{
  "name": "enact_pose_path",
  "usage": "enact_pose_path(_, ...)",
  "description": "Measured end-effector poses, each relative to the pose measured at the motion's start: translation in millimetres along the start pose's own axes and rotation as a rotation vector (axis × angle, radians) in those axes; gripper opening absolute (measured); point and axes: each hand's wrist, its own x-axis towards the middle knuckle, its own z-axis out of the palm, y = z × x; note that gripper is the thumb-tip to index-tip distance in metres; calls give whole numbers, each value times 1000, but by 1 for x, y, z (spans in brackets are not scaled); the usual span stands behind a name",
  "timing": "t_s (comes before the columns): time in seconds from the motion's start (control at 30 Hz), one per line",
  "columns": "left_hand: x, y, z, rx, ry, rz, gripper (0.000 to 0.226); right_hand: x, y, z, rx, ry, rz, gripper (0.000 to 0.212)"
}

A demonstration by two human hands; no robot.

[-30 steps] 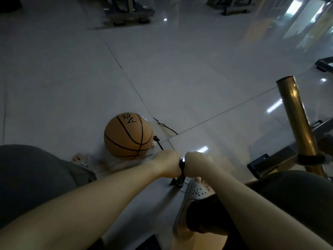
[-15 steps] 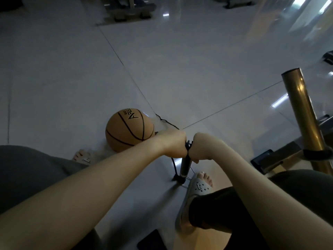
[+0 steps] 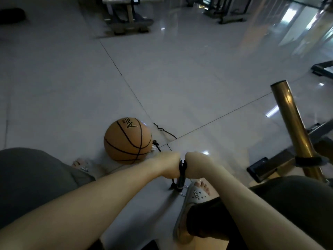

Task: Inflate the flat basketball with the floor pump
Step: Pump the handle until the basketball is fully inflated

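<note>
Left hand (image 3: 169,165) and right hand (image 3: 196,165) are fisted side by side on top of the pump (image 3: 181,181), which stands on the tiled floor (image 3: 162,78) with a grey slipper (image 3: 194,195) right at its base. The ball (image 3: 128,140) sits just past the left hand, with the black hose (image 3: 156,144) at its side. There's a brass pole (image 3: 292,123) off to the right.

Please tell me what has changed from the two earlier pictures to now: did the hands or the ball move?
The left hand and right hand, gripping the pump handle, raised it half a second ago and have now pushed it back down toward the pump base. Nothing was let go. The basketball stays on the floor with the hose at its side; the sandal stays beside the base.
</note>
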Motion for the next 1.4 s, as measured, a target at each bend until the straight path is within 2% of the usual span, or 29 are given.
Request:
enact_pose_path(0.17,-23,14,-80,25,106,57,21,-32,18,-71,134,112,-31,20)
enact_pose_path(0.23,-23,14,-85,44,143,58,20,-31,18,-76,174,88,-1,20)
enact_pose_path(0.33,-10,8,-54,4,121,53,19,-7,15,-49,164,-42,59,14)
enact_pose_path(0.47,13,0,6,-50,104,47,18,24,14,1,32,-156,59,21)
enact_pose_path(0.57,19,0,26,-51,101,39,16,28,18,23,5,-127,74,23)
enact_pose_path(0.67,21,2,25,-62,92,43,7,24,22,19,68,-123,92,21)
enact_pose_path(0.8,7,4,21,-30,50,27,8,9,9,16,31,-86,52,22)
enact_pose_path(0.87,-3,3,4,-9,28,38,7,-2,3,3,27,-21,6,23)
enact_pose_path(0.97,-20,5,-49,18,94,67,12,-22,8,-45,97,69,-11,16)
enact_pose_path(1.1,-33,8,-91,59,149,82,13,-38,8,-88,182,35,-19,16)
enact_pose_path(1.3,-4,-7,-29,-62,141,74,16,7,8,-34,105,-98,15,16)
enact_pose_path(1.4,14,-11,12,-30,143,72,15,24,12,1,52,-132,-4,23)
